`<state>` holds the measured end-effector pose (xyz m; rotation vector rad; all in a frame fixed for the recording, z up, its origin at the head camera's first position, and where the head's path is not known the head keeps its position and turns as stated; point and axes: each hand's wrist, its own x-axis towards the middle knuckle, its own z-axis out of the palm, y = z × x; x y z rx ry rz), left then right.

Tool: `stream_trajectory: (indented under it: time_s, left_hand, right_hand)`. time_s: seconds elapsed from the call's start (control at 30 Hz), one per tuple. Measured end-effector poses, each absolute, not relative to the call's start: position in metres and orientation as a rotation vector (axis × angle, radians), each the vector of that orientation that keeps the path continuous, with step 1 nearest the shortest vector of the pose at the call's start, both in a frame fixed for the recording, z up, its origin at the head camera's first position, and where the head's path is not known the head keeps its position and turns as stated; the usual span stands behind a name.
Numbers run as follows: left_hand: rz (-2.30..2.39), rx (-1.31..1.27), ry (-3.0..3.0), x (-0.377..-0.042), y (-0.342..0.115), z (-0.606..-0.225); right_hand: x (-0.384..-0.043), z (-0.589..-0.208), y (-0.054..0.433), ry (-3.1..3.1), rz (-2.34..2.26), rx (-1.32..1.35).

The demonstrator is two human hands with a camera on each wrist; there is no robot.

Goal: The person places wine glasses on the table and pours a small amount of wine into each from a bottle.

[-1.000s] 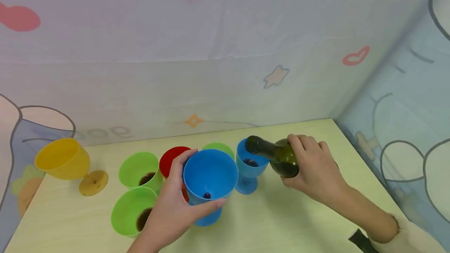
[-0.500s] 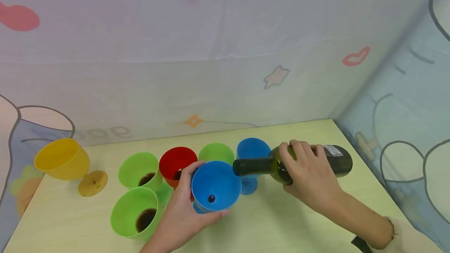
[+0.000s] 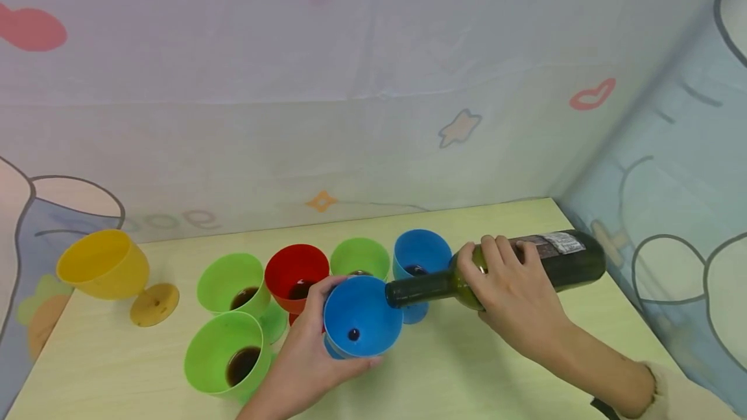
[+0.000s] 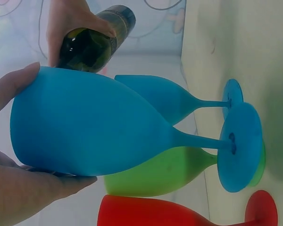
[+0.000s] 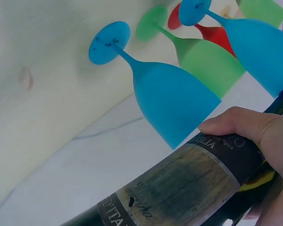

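My left hand (image 3: 318, 345) grips the bowl of a blue goblet (image 3: 364, 316), tilted with its mouth toward me; a dark drop lies at its bottom. In the left wrist view the blue goblet (image 4: 94, 127) has its foot against the table. My right hand (image 3: 496, 284) holds a dark green wine bottle (image 3: 554, 255) lying nearly level, with its mouth at the goblet's right rim. The right wrist view shows the bottle (image 5: 179, 188) and its label under my right hand (image 5: 254, 132).
Behind stand a second blue goblet (image 3: 421, 258), a red goblet (image 3: 294, 271) and three green goblets (image 3: 230, 280) (image 3: 224, 352) (image 3: 360, 256), some with dark liquid. A yellow goblet (image 3: 105, 264) lies on its side at the far left. Fabric walls close the back and right.
The bottle has swung from over the far blue goblet down to nearly level, its mouth now at the held goblet's rim. My left hand shifted the goblet slightly right and lower.
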<state>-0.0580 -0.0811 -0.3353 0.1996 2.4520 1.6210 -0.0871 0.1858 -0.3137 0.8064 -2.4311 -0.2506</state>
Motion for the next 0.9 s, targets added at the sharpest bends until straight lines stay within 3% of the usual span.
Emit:
stream_trajectory:
  time_s: [0.9]
  left_hand:
    - [1.582,0.198,2.401,-0.058,-0.0787,-0.3432]
  right_hand:
    - [-0.0815,-0.3057,0.1863,-2.44,-0.462,0.863]
